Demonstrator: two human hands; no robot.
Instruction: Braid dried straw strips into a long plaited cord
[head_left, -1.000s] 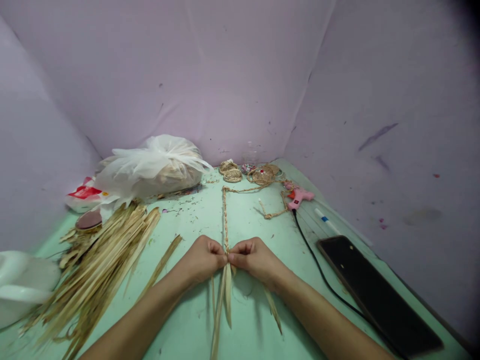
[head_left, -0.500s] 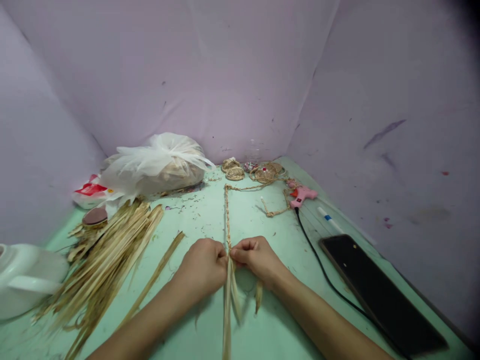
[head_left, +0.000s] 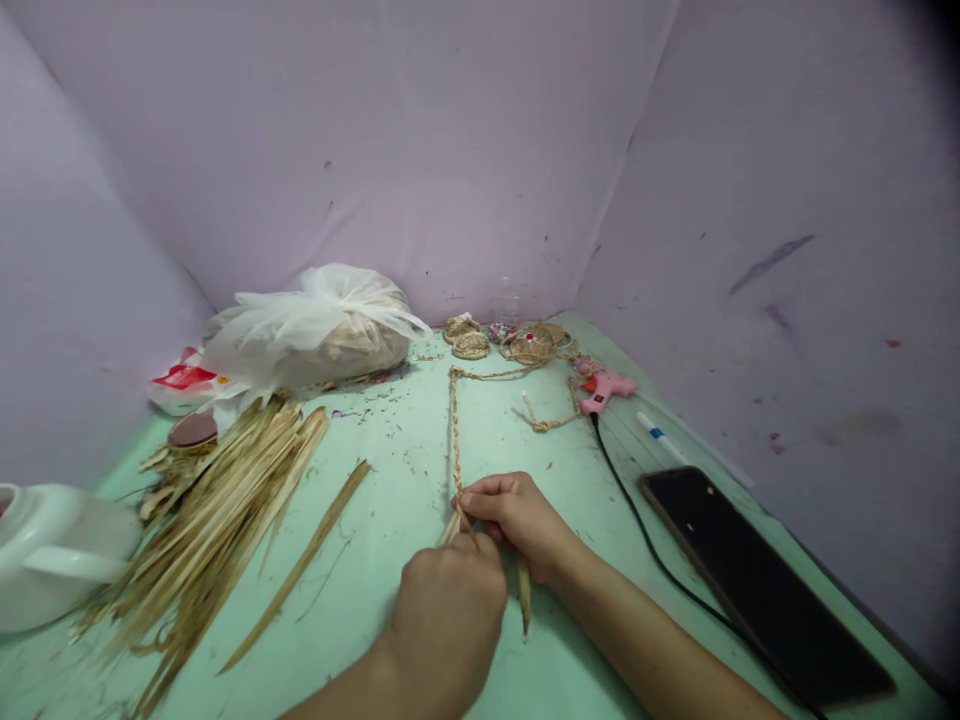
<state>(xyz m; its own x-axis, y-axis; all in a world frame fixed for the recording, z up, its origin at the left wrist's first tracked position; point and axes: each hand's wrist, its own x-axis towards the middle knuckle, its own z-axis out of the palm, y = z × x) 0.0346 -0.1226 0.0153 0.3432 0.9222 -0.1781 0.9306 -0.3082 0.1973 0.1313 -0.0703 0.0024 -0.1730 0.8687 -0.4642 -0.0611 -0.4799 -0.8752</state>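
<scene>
So my right hand (head_left: pixel 517 520) is pinching the near end of the braid (head_left: pixel 454 430), which runs straight up the green counter (head_left: pixel 390 600) toward the little woven coils (head_left: pixel 471 346) at the back. My left hand (head_left: pixel 448 620) is fisted just below it, closed around the loose straw strips (head_left: pixel 452 527); one strip (head_left: pixel 524 600) pokes out beside my right wrist. Big straw pile (head_left: pixel 217 510) sits off to the left, pink glue gun (head_left: pixel 604 390) and phone (head_left: pixel 757 590) off to the right.
</scene>
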